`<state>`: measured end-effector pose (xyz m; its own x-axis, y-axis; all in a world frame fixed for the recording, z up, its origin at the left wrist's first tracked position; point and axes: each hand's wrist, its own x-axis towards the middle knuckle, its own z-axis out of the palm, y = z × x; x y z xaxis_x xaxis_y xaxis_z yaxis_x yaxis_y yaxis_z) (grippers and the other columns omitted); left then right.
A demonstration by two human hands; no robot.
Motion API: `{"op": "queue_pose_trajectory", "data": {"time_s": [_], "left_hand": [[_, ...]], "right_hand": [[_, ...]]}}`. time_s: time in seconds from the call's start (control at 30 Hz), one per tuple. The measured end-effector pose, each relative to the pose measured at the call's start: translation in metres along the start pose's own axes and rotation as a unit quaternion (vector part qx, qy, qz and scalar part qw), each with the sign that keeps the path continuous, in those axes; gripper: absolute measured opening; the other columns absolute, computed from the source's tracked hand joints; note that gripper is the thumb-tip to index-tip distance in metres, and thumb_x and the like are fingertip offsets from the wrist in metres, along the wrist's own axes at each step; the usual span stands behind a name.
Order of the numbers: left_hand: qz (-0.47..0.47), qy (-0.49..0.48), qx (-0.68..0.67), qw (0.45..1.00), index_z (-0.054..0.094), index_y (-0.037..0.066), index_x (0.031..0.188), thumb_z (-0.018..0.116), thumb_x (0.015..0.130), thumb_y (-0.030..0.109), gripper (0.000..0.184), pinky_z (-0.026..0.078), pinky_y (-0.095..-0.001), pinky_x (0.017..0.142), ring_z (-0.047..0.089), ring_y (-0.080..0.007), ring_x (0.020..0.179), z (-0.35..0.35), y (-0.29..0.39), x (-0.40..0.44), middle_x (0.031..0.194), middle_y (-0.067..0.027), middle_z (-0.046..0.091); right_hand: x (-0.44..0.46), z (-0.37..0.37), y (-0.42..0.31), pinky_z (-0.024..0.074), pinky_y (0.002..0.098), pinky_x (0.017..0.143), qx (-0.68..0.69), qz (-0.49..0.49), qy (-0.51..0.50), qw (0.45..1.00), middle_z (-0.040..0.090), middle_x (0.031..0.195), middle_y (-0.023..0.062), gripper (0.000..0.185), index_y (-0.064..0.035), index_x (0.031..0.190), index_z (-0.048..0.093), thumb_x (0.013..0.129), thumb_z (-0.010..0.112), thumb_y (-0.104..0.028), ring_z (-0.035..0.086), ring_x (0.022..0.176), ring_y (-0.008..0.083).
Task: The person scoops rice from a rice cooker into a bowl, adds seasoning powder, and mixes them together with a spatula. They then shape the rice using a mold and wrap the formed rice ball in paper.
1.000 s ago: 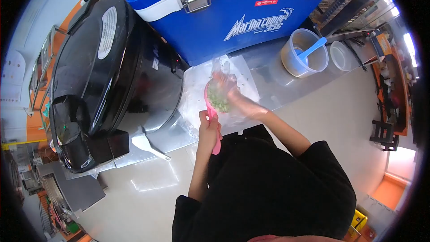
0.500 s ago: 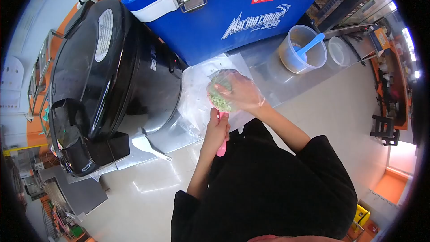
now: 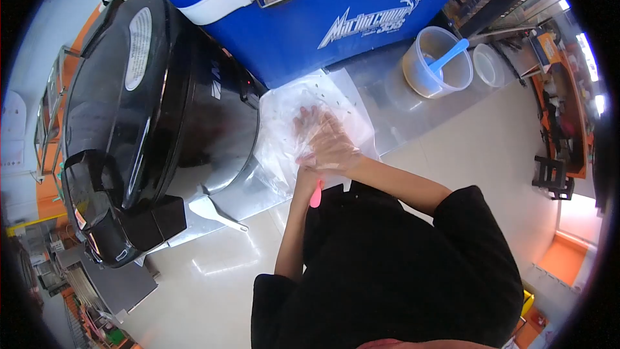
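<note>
My left hand (image 3: 307, 181) is closed round a pink-handled scoop (image 3: 316, 195); only the end of its handle shows below the hand. Just above it, my right hand (image 3: 325, 139), inside a clear plastic glove, lies spread with its palm down over the white plastic sheet (image 3: 352, 100). The scoop's bowl and the green shreds are hidden under the right hand. A few small green bits dot the sheet.
Behind the sheet stands a blue cooler (image 3: 310, 32). To the left is a large black cooker (image 3: 161, 103), with a white paddle (image 3: 216, 212) by its base. On the right are a clear tub (image 3: 423, 81) with a blue spoon (image 3: 449, 56) and a round lid (image 3: 489, 66).
My right hand has spread out and now covers the scoop's bowl and the green shreds. My left hand and the pink handle have moved slightly up and left.
</note>
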<state>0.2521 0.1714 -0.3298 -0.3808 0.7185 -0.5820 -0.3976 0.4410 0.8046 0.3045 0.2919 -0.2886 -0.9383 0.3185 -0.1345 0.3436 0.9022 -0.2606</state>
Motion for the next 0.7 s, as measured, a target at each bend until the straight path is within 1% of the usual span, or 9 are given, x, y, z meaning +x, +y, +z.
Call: {"op": "queue_pose_trajectory", "data": {"time_s": [0.03, 0.13, 0.2, 0.3, 0.37, 0.47, 0.53, 0.6, 0.7], "left_hand": [[-0.012, 0.002, -0.027, 1.000, 0.044, 0.002, 0.105, 0.050, 0.078, 0.014, 0.030, 0.032, -0.0237, 0.033, 0.040, -0.0109, 0.036, 0.002, 0.003, -0.007, 0.055, -0.0021, 0.044], [-0.023, 0.003, -0.098, 0.995, 0.042, 0.004, 0.099, 0.048, 0.082, 0.017, 0.023, 0.032, -0.0235, 0.032, 0.039, -0.0099, 0.036, 0.009, 0.021, -0.009, 0.055, -0.0011, 0.042], [-0.035, -0.009, -0.122, 0.992, 0.040, 0.006, 0.096, 0.046, 0.085, 0.021, 0.019, 0.032, -0.0232, 0.032, 0.038, -0.0092, 0.037, 0.009, 0.018, -0.010, 0.054, -0.0005, 0.041], [-0.045, -0.006, -0.060, 0.997, 0.036, 0.010, 0.092, 0.044, 0.088, 0.025, 0.018, 0.032, -0.0230, 0.032, 0.037, -0.0086, 0.037, 0.006, 0.022, -0.007, 0.054, -0.0007, 0.039], [-0.041, -0.001, -0.064, 0.997, 0.036, 0.010, 0.094, 0.044, 0.088, 0.025, 0.018, 0.032, -0.0230, 0.031, 0.037, -0.0087, 0.036, 0.007, 0.020, -0.009, 0.054, -0.0012, 0.039], [-0.028, 0.008, -0.055, 0.998, 0.035, 0.010, 0.096, 0.044, 0.088, 0.023, 0.018, 0.031, -0.0230, 0.031, 0.037, -0.0088, 0.036, 0.007, 0.012, -0.010, 0.054, -0.0016, 0.041], [-0.001, 0.021, -0.012, 1.000, 0.036, 0.010, 0.095, 0.045, 0.087, 0.023, 0.017, 0.031, -0.0231, 0.031, 0.037, -0.0092, 0.035, 0.008, 0.012, -0.009, 0.054, -0.0018, 0.042], [0.035, 0.048, 0.049, 0.997, 0.039, 0.008, 0.092, 0.046, 0.087, 0.023, 0.017, 0.030, -0.0234, 0.031, 0.038, -0.0096, 0.035, 0.012, 0.010, -0.010, 0.054, -0.0020, 0.042], [-0.085, 0.002, 0.025, 0.996, 0.044, 0.006, 0.086, 0.047, 0.087, 0.025, 0.019, 0.031, -0.0240, 0.031, 0.039, -0.0103, 0.034, 0.000, 0.003, -0.007, 0.053, -0.0022, 0.043]], "right_hand": [[-0.003, 0.006, -0.003, 0.0091, 0.0417, 0.104, -0.017, 0.002, 0.026, 1.000, 0.017, 0.139, 0.0158, 0.075, -0.0057, 0.134, 0.021, 0.077, 0.041, -0.051, 0.013, 0.129, 0.0312], [0.003, -0.005, 0.002, 0.0125, 0.0395, 0.103, 0.013, 0.002, -0.054, 0.998, 0.022, 0.137, 0.0151, 0.072, -0.0051, 0.132, 0.025, 0.078, 0.040, -0.051, 0.019, 0.127, 0.0275], [0.012, -0.022, 0.015, 0.0155, 0.0389, 0.102, 0.153, -0.011, -0.047, 0.987, 0.026, 0.134, 0.0149, 0.068, -0.0050, 0.130, 0.028, 0.080, 0.040, -0.049, 0.023, 0.124, 0.0268], [0.025, -0.050, 0.055, 0.0200, 0.0380, 0.100, 0.495, -0.055, 0.009, 0.867, 0.032, 0.130, 0.0146, 0.062, -0.0049, 0.127, 0.032, 0.082, 0.040, -0.047, 0.029, 0.120, 0.0257], [0.024, -0.079, 0.075, 0.0230, 0.0374, 0.098, 0.605, -0.084, 0.006, 0.792, 0.035, 0.128, 0.0143, 0.058, -0.0049, 0.125, 0.035, 0.083, 0.040, -0.046, 0.033, 0.118, 0.0250], [0.035, -0.067, 0.085, 0.0274, 0.0365, 0.096, 0.519, -0.112, -0.017, 0.847, 0.041, 0.124, 0.0140, 0.053, -0.0048, 0.122, 0.040, 0.085, 0.039, -0.043, 0.038, 0.113, 0.0240], [0.046, -0.020, 0.061, 0.0353, 0.0417, 0.089, 0.339, -0.118, 0.044, 0.932, 0.051, 0.102, 0.0204, 0.052, -0.0033, 0.112, 0.050, 0.083, 0.041, -0.046, 0.047, 0.102, 0.0300], [0.030, -0.042, 0.017, 0.0366, 0.0428, 0.086, 0.207, -0.025, -0.057, 0.976, 0.054, 0.092, 0.0215, 0.044, -0.0019, 0.099, 0.055, 0.082, 0.041, -0.040, 0.050, 0.094, 0.0341], [0.026, -0.022, -0.007, 0.0383, 0.0441, 0.081, 0.134, 0.000, -0.017, 0.991, 0.057, 0.086, 0.0200, 0.037, -0.0024, 0.088, 0.060, 0.081, 0.040, -0.033, 0.053, 0.084, 0.0376]]}}
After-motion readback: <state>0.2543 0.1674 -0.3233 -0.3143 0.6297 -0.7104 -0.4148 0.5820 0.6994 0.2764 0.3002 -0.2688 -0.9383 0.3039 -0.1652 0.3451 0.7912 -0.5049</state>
